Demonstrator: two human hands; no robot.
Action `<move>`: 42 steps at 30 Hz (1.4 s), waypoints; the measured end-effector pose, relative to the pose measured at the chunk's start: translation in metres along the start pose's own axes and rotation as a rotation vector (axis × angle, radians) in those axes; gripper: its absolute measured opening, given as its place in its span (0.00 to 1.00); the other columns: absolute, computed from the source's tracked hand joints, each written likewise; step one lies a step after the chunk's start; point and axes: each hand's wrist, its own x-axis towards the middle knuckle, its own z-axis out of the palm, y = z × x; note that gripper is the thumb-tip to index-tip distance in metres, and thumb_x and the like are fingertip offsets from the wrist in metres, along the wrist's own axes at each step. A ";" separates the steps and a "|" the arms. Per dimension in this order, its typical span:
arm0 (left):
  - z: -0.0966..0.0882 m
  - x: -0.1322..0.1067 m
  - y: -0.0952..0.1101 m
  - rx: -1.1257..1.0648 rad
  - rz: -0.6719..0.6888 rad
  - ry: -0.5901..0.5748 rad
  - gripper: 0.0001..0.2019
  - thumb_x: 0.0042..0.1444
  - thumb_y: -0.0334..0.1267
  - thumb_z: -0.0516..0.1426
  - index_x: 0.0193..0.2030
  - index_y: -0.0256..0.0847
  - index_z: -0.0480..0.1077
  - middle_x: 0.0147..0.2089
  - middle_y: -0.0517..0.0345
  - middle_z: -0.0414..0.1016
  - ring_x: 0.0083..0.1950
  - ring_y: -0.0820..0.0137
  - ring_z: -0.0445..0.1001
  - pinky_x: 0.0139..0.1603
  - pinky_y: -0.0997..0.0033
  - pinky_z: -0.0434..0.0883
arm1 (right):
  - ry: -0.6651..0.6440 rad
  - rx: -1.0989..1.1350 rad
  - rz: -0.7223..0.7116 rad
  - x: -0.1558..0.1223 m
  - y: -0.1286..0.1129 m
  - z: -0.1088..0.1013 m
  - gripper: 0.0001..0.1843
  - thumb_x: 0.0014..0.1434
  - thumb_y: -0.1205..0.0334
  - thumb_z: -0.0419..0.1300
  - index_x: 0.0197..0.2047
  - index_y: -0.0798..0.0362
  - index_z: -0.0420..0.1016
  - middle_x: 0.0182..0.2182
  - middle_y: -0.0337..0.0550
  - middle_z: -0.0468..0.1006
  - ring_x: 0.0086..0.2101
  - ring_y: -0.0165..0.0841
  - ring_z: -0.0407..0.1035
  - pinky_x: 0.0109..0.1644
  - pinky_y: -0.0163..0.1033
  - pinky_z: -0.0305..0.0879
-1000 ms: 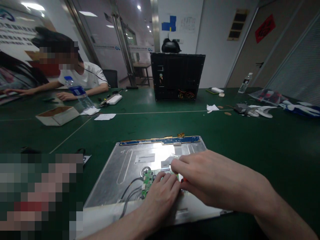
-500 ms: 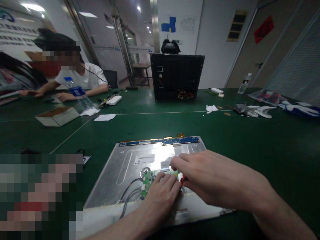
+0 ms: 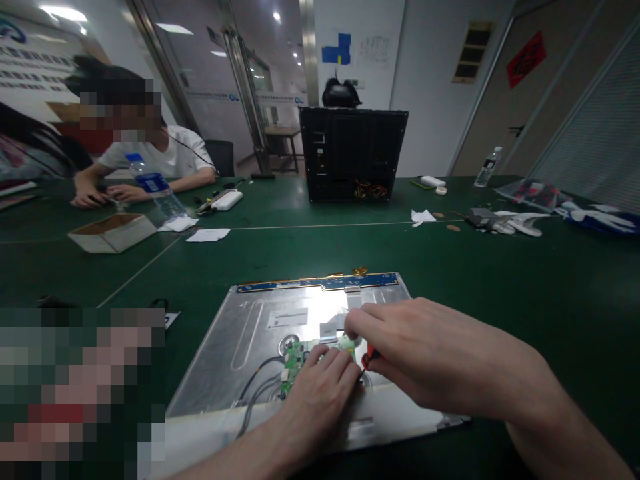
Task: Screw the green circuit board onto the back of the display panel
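A flat silver display panel (image 3: pixel 215 370) lies in front of me, with a blue circuit strip (image 3: pixel 320 283) along its far edge. On its middle sits a green circuit board (image 3: pixel 295 357) with dark cables at its left. My left hand (image 3: pixel 327 377) rests over the board, fingers stretched out and lying on it, hiding much of it. My right hand (image 3: pixel 400 340) is closed round a red-handled screwdriver (image 3: pixel 369 357). The dark shaft slants down to the board's right end by my left fingertips; its tip is hard to make out.
Across the green table (image 3: pixel 270 250) stands a black open-backed casing (image 3: pixel 355 153). An open box (image 3: pixel 113 233), a water bottle (image 3: pixel 155 187) and papers (image 3: pixel 207 235) lie left. Gloves (image 3: pixel 515 222) and another bottle (image 3: pixel 489 167) are right. A co-worker (image 3: pixel 150 153) sits far left.
My right hand has turned and shifted slightly right, so more of the screwdriver's handle and shaft shows. My left hand stays put. The co-worker's hands have come closer together.
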 end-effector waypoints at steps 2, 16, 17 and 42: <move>0.001 0.000 0.000 -0.001 -0.002 -0.001 0.04 0.67 0.30 0.53 0.44 0.38 0.69 0.44 0.53 0.76 0.43 0.59 0.74 0.47 0.57 0.65 | 0.001 0.000 0.008 0.000 0.000 0.000 0.15 0.58 0.74 0.57 0.48 0.52 0.64 0.38 0.41 0.76 0.35 0.33 0.70 0.31 0.37 0.59; -0.021 0.003 0.001 -0.036 -0.069 0.107 0.06 0.60 0.38 0.60 0.41 0.39 0.68 0.40 0.53 0.74 0.41 0.57 0.71 0.45 0.56 0.65 | 0.056 0.042 0.048 -0.009 0.007 -0.011 0.06 0.62 0.68 0.59 0.40 0.51 0.64 0.34 0.36 0.74 0.31 0.30 0.66 0.31 0.37 0.57; -0.029 0.003 -0.002 -0.053 -0.078 0.126 0.08 0.60 0.39 0.59 0.42 0.39 0.68 0.41 0.52 0.74 0.42 0.57 0.71 0.44 0.55 0.65 | 0.073 0.056 0.060 -0.011 0.010 -0.013 0.06 0.62 0.68 0.59 0.40 0.50 0.65 0.34 0.36 0.74 0.31 0.30 0.66 0.31 0.36 0.57; -0.028 -0.136 -0.130 0.149 -0.749 0.056 0.35 0.61 0.56 0.43 0.61 0.28 0.67 0.61 0.33 0.69 0.64 0.43 0.65 0.63 0.41 0.63 | 0.202 0.064 0.627 -0.038 0.011 0.103 0.08 0.65 0.64 0.50 0.39 0.53 0.70 0.33 0.43 0.76 0.31 0.35 0.72 0.34 0.41 0.67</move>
